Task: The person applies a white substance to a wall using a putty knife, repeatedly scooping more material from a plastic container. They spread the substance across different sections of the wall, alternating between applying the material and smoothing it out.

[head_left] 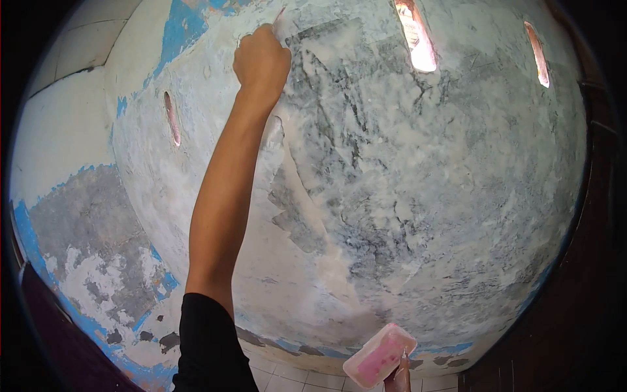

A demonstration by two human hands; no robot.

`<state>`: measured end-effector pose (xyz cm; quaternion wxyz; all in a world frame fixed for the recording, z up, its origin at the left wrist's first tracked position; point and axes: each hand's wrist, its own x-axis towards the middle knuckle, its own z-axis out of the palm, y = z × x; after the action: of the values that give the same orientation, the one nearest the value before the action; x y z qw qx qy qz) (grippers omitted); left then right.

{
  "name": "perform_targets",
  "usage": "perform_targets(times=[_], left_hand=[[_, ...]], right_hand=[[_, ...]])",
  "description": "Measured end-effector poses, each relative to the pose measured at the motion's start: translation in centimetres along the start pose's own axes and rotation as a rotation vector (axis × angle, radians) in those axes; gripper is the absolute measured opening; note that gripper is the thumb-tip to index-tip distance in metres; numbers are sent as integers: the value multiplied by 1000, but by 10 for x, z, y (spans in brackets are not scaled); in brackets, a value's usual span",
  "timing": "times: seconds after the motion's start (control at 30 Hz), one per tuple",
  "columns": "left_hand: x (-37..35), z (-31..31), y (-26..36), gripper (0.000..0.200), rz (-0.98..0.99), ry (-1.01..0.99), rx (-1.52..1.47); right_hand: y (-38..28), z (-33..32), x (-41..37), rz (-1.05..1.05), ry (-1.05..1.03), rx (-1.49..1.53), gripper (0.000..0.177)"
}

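Note:
My left hand (262, 60) is raised high against the wall, its fingers closed in a fist. From it juts the thin edge of a flat tool (279, 18), mostly hidden, so its exact kind does not show. Low in the view, my right hand (400, 377) grips a shallow rectangular pink tray (379, 356) with whitish smears on it. The wall (418, 176) in front of me carries uneven white filler over grey. A jagged-edged grey patch (294, 209) shows below my left hand.
Two bright narrow slots (421, 46) pierce the wall at upper right, and a darker slot (172, 117) lies at left. Flaking blue paint (183, 29) remains at top left. Pale floor tiles (294, 379) run along the wall's foot. Dark brown woodwork (588, 228) borders the right side.

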<state>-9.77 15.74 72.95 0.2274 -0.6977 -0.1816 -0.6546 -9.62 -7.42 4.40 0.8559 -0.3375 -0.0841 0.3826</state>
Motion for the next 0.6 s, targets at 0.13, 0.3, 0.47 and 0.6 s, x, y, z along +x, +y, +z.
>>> perform_targets(times=[0.13, 0.3, 0.47, 0.6], left_hand=[[-39, 30, 37, 54, 15, -107, -24], [-125, 21, 106, 57, 294, -309, -84], [-91, -10, 113, 51, 221, -435, -249], [-19, 56, 84, 45, 415, 76, -50]], right_hand=[[-16, -3, -2, 27, -16, 5, 60], [-28, -39, 12, 233, -105, 428, 57], [-38, -31, -1, 76, 34, 84, 59], [-19, -64, 6, 58, 6, -16, 57]])
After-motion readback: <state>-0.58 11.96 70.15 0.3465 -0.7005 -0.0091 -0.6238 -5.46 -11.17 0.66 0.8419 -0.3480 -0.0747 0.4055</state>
